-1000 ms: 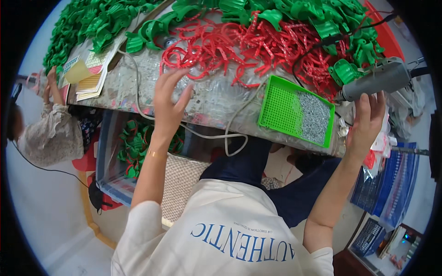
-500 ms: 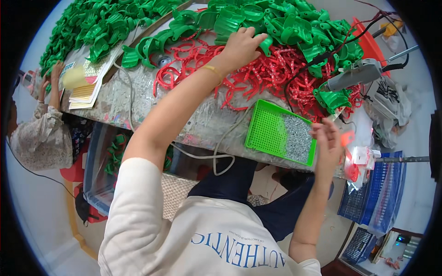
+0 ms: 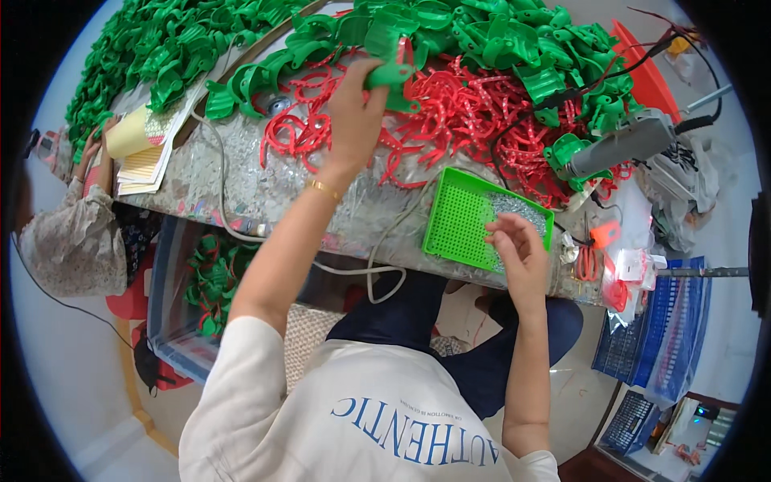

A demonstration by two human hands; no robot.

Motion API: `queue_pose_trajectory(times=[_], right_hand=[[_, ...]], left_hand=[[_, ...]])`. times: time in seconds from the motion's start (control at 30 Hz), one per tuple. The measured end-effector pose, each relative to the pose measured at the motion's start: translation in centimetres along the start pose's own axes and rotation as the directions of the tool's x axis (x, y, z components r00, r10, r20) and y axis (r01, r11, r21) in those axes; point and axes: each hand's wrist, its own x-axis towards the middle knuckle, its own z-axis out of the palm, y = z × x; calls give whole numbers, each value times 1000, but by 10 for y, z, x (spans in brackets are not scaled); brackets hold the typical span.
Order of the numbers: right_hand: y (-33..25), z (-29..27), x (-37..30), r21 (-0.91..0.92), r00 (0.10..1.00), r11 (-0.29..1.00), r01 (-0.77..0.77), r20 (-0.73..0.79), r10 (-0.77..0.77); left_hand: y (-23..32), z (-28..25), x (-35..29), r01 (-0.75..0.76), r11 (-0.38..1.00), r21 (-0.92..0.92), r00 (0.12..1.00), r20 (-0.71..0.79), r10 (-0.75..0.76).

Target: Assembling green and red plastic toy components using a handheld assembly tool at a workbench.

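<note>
Worktop [image 3: 241, 189]: long, covered in mottled grey speckled sheeting, crowded along its far side. Heaped green plastic parts [image 3: 514, 40] along the far edge; a spread of red plastic strips [image 3: 474, 108] in front of them. Green perforated tray [image 3: 470, 217] at the near edge, holding small grey metal pieces. Grey power tool [image 3: 618, 145] with black cable lies to the tray's right. Stack of yellow papers [image 3: 144, 149] at the left end.

Left hand [image 3: 357, 112]: closed around a green plastic part [image 3: 389, 76], lifted over the red strips. Right hand [image 3: 518, 253]: fingers bent over the tray's near right corner; whether it grips anything cannot be told.

Below the worktop: clear bin [image 3: 173, 305] with green and red parts. Blue baskets [image 3: 662, 329] on the floor at right. Another person's hand [image 3: 88, 153] at the left end.
</note>
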Motion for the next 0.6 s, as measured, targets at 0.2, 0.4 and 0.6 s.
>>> queue_pose_trajectory(times=[0.2,0.4,0.6], right_hand=[[-7,53,42,89,1000,996,13,-17,-12],[-16,65,52,19,987,988,-150,58,149],[-2,61,38,77,983,981,-180,42,178]], left_hand=[[48,-24,-91,533,443,-721,744,151,-651],[74,-31,-149,589,248,-769,665,286,-690],[69,-37,-179,684,326,-653,685,419,-596]])
